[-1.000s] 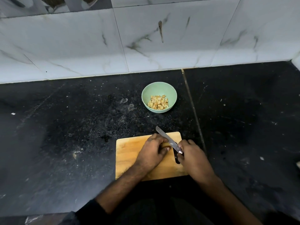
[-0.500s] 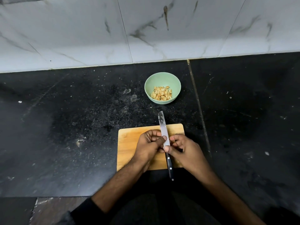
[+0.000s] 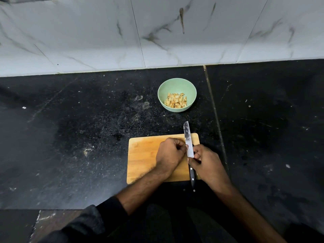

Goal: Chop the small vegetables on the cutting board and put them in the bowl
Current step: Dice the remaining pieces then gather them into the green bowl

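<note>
A wooden cutting board [image 3: 142, 155] lies on the black counter near its front edge. My left hand [image 3: 169, 155] rests curled on the board, its fingertips against the flat of the knife blade; whatever it covers is hidden. My right hand [image 3: 206, 162] pinches the knife [image 3: 189, 148] where blade meets black handle. The blade points away from me, past the board's far edge. Beyond the board stands a green bowl [image 3: 177, 85] holding several pale chopped pieces [image 3: 175, 100].
The black stone counter [image 3: 70, 137] carries crumbs and smears left of the bowl. A white marble-tiled wall [image 3: 157, 32] rises behind it. A seam [image 3: 214, 111] runs through the counter right of the bowl and board.
The knife swung from a diagonal lie to pointing straight away from me. My right hand shifted its hold up to the blade's base, and my left fingers came against the blade.
</note>
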Available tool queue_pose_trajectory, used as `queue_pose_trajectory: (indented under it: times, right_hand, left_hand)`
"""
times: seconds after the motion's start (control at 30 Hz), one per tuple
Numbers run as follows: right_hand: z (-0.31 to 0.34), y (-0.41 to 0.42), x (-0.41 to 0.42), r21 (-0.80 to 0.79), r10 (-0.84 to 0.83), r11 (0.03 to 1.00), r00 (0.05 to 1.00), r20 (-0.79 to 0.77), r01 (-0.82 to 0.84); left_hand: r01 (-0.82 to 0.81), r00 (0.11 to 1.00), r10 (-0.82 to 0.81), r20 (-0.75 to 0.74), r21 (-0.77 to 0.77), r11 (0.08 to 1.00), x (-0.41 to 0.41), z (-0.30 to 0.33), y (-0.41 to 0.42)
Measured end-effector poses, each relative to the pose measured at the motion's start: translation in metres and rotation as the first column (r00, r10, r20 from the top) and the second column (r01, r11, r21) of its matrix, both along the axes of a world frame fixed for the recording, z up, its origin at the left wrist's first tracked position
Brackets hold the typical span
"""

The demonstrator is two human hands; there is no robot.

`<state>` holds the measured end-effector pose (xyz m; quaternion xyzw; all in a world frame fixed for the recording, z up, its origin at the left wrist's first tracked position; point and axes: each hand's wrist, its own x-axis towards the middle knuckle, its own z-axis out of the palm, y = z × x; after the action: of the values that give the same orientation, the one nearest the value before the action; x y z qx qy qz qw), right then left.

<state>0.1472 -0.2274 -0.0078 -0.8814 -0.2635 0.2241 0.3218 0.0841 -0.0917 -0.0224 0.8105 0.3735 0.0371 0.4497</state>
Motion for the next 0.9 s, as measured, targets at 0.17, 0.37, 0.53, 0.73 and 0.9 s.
queue_pose_trajectory:
  times: [0.17,0.37,0.53,0.73,0.9]
  right_hand:
    - [0.001,0.000,0.000,-0.043,0.030,0.999,0.995,0.100,-0.026]
    - [0.005,0.002,-0.002,-0.136,0.063,0.990,0.990,0.129,-0.045]
    - [0.010,-0.001,-0.003,-0.181,0.081,0.982,0.977,0.199,-0.044]
    - [0.007,-0.007,-0.007,-0.239,0.099,0.968,0.991,0.089,-0.075]
    - [0.006,-0.010,-0.014,-0.256,0.068,0.966,0.992,0.102,-0.040]
  left_hand:
    - [0.082,0.996,-0.081,-0.032,0.025,0.996,0.007,0.002,-0.001]
    - [0.122,0.993,-0.122,0.008,0.020,0.992,0.000,0.004,-0.002]
    - [0.054,0.998,-0.057,0.010,0.177,0.983,-0.031,0.018,0.014]
    - [-0.186,0.878,0.306,-0.367,0.328,0.926,-0.085,0.022,0.045]
    - [-0.140,0.892,0.259,-0.370,0.318,0.938,-0.088,0.014,0.036]
